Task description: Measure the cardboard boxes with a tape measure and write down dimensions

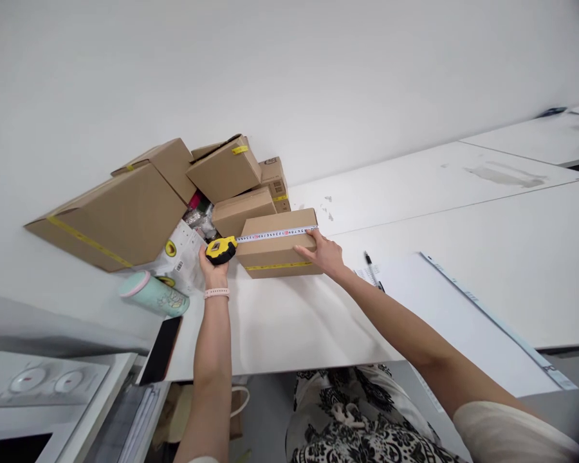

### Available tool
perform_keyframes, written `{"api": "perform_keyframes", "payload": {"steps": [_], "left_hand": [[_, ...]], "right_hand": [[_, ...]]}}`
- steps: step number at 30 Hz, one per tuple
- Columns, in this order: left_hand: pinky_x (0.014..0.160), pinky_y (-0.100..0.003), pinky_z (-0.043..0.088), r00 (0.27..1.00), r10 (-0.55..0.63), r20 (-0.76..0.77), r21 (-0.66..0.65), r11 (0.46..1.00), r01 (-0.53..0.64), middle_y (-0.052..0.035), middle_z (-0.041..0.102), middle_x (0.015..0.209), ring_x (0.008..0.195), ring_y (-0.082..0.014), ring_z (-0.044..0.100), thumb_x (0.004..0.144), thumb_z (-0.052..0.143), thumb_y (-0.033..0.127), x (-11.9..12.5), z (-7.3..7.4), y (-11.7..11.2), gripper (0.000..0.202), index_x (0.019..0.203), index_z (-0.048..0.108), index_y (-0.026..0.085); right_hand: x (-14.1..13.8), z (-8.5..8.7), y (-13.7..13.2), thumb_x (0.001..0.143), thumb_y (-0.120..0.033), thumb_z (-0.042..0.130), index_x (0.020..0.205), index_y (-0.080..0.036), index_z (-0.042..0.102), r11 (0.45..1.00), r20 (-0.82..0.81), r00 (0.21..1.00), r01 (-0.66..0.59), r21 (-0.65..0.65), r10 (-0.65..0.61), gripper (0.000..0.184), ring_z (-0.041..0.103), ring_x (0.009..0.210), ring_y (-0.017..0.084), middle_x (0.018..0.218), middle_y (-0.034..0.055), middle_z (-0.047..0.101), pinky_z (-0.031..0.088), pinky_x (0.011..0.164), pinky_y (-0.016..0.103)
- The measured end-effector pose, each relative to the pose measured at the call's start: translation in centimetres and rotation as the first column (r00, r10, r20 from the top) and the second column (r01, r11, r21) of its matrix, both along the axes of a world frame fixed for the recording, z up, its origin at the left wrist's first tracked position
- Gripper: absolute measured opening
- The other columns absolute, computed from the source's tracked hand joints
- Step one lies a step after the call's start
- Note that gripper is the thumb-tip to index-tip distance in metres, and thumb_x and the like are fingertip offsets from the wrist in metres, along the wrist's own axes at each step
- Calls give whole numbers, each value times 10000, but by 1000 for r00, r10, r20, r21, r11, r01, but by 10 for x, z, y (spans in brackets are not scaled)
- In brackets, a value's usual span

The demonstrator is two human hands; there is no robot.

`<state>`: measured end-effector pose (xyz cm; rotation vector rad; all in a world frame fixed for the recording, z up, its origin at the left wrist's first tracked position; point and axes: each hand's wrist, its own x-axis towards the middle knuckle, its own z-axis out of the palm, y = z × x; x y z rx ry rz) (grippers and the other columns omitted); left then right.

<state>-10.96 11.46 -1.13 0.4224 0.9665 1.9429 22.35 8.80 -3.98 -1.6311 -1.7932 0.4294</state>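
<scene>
A small brown cardboard box with a yellow tape stripe lies on the white table. My left hand is closed round a yellow tape measure at the box's left end. Its white blade runs along the box's top edge to the right corner. My right hand rests on the box's right end, fingers pressing the blade tip to the corner.
Several more cardboard boxes are piled against the wall behind. A mint-coloured bottle lies at the left, a dark phone near the table edge. A pen and a large white sheet lie to the right.
</scene>
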Motion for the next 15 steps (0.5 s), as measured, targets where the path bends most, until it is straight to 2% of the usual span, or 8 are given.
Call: {"api": "perform_keyframes", "payload": {"steps": [4, 7, 12, 15], "left_hand": [[1051, -455, 503, 992, -65, 105, 148, 988, 49, -140, 686, 1294, 1271, -288, 615, 917, 424, 663, 12, -25, -12, 609, 1182, 664, 170], [1109, -464, 442, 984, -119, 130, 232, 969, 86, -123, 673, 1349, 1321, -289, 575, 858, 495, 689, 18, -37, -17, 642, 1230, 671, 196], [1124, -449, 416, 978, -149, 143, 234, 966, 113, -115, 707, 1300, 1273, -269, 608, 880, 503, 632, 21, -37, -26, 581, 1208, 688, 191], [1107, -446, 435, 979, -142, 145, 202, 973, 111, -108, 731, 1251, 1230, -265, 637, 889, 506, 614, 23, -30, -46, 556, 1199, 691, 191]], "right_hand": [[0, -2, 1, 890, -724, 529, 1344, -278, 550, 1000, -9, 1000, 0, 18, 0, 637, 725, 1004, 331, 1249, 99, 731, 523, 847, 439], [2, -2, 2, 891, -719, 535, 1346, -289, 555, 1000, -29, 999, -17, 24, 18, 626, 719, 1050, 331, 1305, 84, 712, 527, 871, 441], [6, 3, 3, 895, -715, 541, 1379, -287, 541, 998, -72, 996, -58, -4, 58, 646, 705, 1118, 330, 1287, 78, 726, 529, 911, 452], [10, 7, -13, 899, -702, 552, 1394, -275, 542, 998, -39, 997, -60, -13, 59, 653, 711, 1113, 338, 1261, 89, 739, 536, 894, 450]]}}
